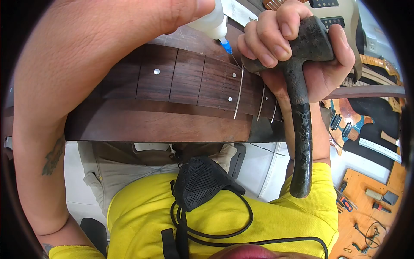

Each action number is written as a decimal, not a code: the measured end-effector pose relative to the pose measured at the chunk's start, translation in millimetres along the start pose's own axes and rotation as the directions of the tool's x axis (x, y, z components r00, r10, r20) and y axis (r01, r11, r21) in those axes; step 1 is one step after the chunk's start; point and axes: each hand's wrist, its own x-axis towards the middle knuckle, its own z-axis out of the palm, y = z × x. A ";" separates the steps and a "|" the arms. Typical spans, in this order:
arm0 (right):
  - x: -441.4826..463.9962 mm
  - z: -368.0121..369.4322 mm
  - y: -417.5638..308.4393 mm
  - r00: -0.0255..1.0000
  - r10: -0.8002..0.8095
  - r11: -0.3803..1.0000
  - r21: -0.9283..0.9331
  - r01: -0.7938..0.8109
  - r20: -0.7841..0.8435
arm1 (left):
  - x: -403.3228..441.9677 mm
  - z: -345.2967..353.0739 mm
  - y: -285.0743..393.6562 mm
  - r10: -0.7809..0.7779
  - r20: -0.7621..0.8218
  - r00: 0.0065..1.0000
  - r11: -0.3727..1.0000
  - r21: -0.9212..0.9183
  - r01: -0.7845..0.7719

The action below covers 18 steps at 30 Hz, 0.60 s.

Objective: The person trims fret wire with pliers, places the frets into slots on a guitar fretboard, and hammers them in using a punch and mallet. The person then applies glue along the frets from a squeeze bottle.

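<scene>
My left hand (185, 11), partly cut off by the top edge, is closed around a white squeeze bottle (212, 28). The bottle's blue tip (226, 46) carries a thin needle that points down at the upper end of a fret (239, 93) on a dark wooden guitar fingerboard (187, 80). Closed round the head of a black hammer (302, 112), my right hand (276, 36) sits over the fingerboard's right part. The hammer's handle hangs toward my body. Thin slots cross the fingerboard left of that fret, and white dots are set in it.
A brown wooden surface (172, 123) lies along the fingerboard's near side. To the right are guitar bodies with pickups (340, 123), a white ruler (379, 149) and an orange-brown board (358, 194) with tools. A black mesh mask (202, 181) hangs at my chest.
</scene>
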 end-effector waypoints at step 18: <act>0.7 0.3 -0.5 1.000 -0.003 1.000 -0.028 0.003 -0.015 | -5.1 -3.2 2.4 0.014 -0.008 1.000 1.000 0.005 -0.014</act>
